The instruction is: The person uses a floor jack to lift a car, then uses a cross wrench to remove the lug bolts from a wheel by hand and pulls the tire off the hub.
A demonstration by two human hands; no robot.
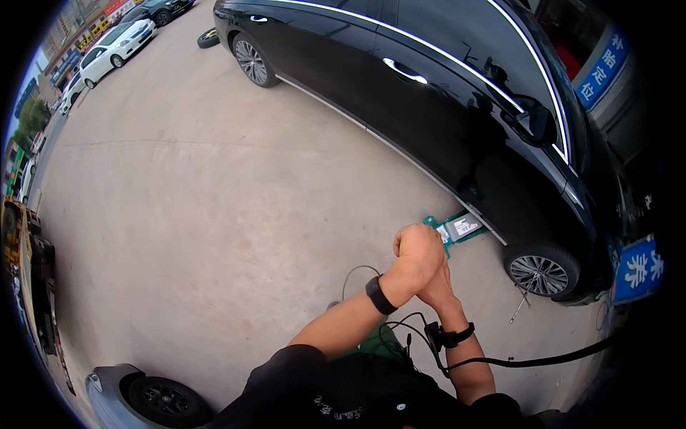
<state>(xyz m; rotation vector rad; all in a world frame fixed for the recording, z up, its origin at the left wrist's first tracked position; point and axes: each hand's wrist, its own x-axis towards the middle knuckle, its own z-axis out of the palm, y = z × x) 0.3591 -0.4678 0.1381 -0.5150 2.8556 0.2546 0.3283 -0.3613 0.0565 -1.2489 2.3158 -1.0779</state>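
A green floor jack [463, 227] reaches under the sill of a black car [357, 79], just behind its front wheel [539, 275]. At the jack's near end, both my hands are closed, one over the other. My left hand [420, 247] is a fist on top. My right hand [436, 286] is wrapped just below it and partly covered by it. They appear to grip the jack handle, which my hands and wrists hide from view. By the front wheel, a metal wrench [521, 307] slants down to the ground.
Black cables [407, 322] loop at my wrists, and a thick one [550, 360] runs off right. Something green [382, 347] shows below my forearms. A grey car [118, 393] stands at lower left, blue signs [638, 270] at right. A loose wheel [208, 38] lies beyond the rear tyre.
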